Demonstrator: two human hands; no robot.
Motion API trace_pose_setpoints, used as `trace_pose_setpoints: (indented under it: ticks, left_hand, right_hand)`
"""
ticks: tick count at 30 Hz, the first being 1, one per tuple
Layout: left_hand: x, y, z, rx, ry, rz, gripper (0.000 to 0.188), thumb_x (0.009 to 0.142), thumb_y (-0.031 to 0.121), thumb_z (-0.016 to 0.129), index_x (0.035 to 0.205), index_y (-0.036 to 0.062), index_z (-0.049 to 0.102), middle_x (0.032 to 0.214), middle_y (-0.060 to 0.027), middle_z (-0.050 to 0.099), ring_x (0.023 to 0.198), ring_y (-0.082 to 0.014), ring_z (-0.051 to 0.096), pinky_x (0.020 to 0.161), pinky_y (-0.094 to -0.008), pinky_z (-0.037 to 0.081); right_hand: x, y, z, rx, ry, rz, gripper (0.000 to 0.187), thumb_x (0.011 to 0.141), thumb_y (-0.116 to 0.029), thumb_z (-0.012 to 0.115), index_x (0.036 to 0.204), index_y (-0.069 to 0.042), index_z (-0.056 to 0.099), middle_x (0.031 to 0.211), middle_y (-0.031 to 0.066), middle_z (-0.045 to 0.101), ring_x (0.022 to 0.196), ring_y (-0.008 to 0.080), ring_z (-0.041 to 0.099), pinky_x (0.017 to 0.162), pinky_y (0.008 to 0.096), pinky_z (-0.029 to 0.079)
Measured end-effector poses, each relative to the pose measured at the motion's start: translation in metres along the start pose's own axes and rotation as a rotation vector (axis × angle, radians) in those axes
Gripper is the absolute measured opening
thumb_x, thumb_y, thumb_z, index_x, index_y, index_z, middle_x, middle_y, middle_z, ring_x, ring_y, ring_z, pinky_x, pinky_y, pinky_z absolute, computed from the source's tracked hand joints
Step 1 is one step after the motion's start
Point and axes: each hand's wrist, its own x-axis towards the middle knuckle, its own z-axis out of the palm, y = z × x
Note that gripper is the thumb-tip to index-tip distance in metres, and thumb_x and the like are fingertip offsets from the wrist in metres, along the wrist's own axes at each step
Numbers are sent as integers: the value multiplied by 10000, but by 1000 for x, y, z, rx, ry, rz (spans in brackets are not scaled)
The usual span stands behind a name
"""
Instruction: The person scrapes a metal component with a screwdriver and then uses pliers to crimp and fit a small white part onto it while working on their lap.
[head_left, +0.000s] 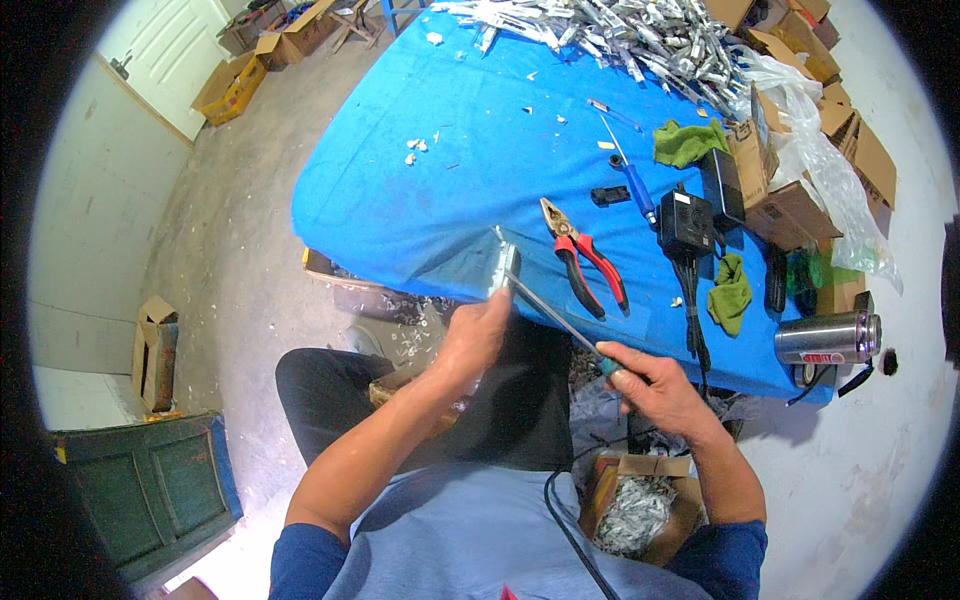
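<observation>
My left hand (474,338) is closed on a small, narrow, white-and-silver part (506,264), pressed down at the near edge of the blue-covered table (390,190). In my right hand (652,386) is a screwdriver (556,318) with a long metal shaft and a greenish handle, mostly hidden by the fingers. Its tip meets the side of the part just above my left fingers; whether it sits in a gap I cannot tell. Beyond my right hand lie pliers (606,268) with red-and-black handles, jaws pointing away.
Silvery parts (640,40) are heaped at the far edge. To the right are a blue-handled screwdriver (640,192), a black adapter (686,222) with cables, green cloths (730,296) and a steel flask (824,338). An open carton of parts (636,512) stands beside my lap.
</observation>
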Motion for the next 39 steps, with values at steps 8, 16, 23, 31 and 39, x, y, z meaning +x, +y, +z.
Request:
trace_pose_setpoints:
  ticks: [8,16,23,31,39]
  left_hand:
    - [1,4,3,-20,21,-4,541,949,528,496,566,163,381,489,46,335,376,-86,276,363,-265,210]
    - [7,-3,-7,106,28,5,539,951,511,487,636,73,467,540,-7,396,474,-124,348,460,-317,279]
    - [-9,7,-2,-98,-33,-85,474,947,504,530,625,176,415,524,67,336,411,-76,273,387,-263,208]
    - [-12,7,-15,6,-56,-124,534,942,519,505,647,74,507,551,15,416,477,-109,357,442,-301,278]
    - [-2,-5,-11,-77,-52,-65,522,937,531,526,579,179,382,495,58,327,380,-86,264,367,-272,196]
  right_hand:
    - [8,4,6,363,-82,168,409,977,-193,525,1368,-77,498,750,30,577,524,77,492,458,213,399]
    - [13,49,41,420,14,46,416,974,-242,553,1344,-57,507,778,62,601,523,90,519,426,208,385]
    - [14,47,32,101,70,-60,372,942,-158,575,1302,-62,567,826,40,636,633,103,565,585,245,475]
    - [23,1,-19,-439,22,-334,364,896,-129,622,1253,-62,609,799,48,645,680,126,573,646,276,472]
    - [25,2,-10,-170,-16,-50,317,942,-177,578,1245,-94,619,707,19,596,559,106,529,524,272,429]
